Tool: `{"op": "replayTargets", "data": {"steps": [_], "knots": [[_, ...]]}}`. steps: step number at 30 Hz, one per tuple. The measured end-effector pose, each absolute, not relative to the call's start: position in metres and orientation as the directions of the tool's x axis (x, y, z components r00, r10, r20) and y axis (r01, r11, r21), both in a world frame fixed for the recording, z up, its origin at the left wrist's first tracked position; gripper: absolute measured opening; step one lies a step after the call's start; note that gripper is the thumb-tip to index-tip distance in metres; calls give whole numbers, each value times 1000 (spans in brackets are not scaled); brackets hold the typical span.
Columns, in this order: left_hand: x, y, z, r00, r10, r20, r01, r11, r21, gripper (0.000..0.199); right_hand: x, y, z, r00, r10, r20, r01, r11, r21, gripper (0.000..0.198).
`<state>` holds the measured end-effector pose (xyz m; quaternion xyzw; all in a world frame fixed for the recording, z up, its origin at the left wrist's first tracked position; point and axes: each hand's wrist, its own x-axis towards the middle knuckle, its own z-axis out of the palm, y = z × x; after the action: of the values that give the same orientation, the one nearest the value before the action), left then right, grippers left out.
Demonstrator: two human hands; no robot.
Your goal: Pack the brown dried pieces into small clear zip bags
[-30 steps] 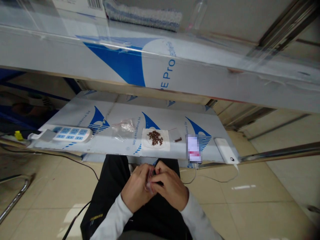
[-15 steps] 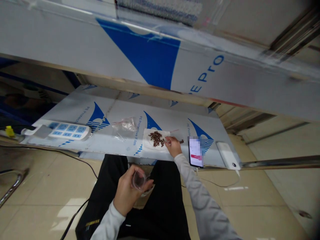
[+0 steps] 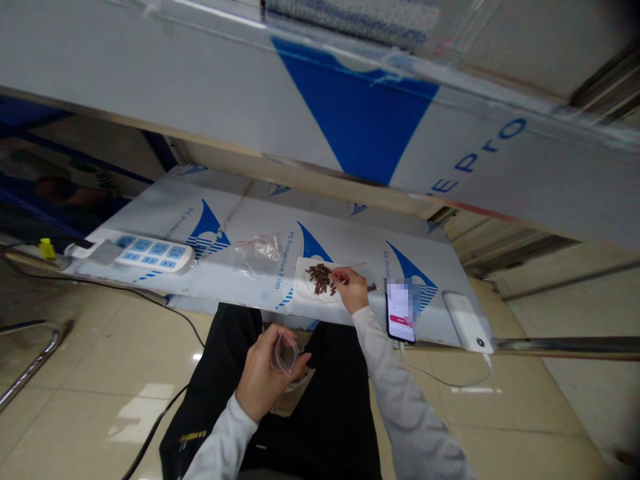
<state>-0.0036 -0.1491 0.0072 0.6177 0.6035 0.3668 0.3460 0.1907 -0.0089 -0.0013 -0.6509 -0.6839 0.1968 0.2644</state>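
Note:
My left hand (image 3: 265, 377) holds a small clear plastic bag (image 3: 285, 353) open above my lap. My right hand (image 3: 351, 288) reaches forward to the low shelf and its fingertips touch the right edge of a pile of small brown pieces (image 3: 321, 278). The pile lies on a white sheet (image 3: 306, 291). One stray brown piece (image 3: 372, 287) lies just right of that hand. Whether the fingers pinch a piece cannot be made out.
The shelf (image 3: 220, 220) is covered with blue-and-white protective film. On it are a white power strip (image 3: 150, 252) at the left, empty clear bags (image 3: 257, 248), a phone (image 3: 400, 311) and a white power bank (image 3: 467, 322) at the right. A second shelf (image 3: 350, 120) overhangs above.
A second ago both hands worked the clear bag together over my lap. My right hand then reached to the brown pile, and now sits slightly further left on it.

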Motion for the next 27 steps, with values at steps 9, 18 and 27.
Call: {"op": "replayTargets", "data": {"steps": [9, 18, 27], "knots": [[9, -143, 23, 51, 991, 123, 345, -133, 929, 18, 139, -127, 76, -497, 844, 200, 519, 474, -712, 10], [1, -146, 18, -48, 990, 130, 420, -98, 902, 22, 210, -27, -5, -262, 954, 145, 765, 297, -571, 25], [-4, -148, 16, -45, 993, 107, 432, -77, 898, 23, 222, 10, -54, -419, 908, -7, 823, 377, -424, 17]]}}
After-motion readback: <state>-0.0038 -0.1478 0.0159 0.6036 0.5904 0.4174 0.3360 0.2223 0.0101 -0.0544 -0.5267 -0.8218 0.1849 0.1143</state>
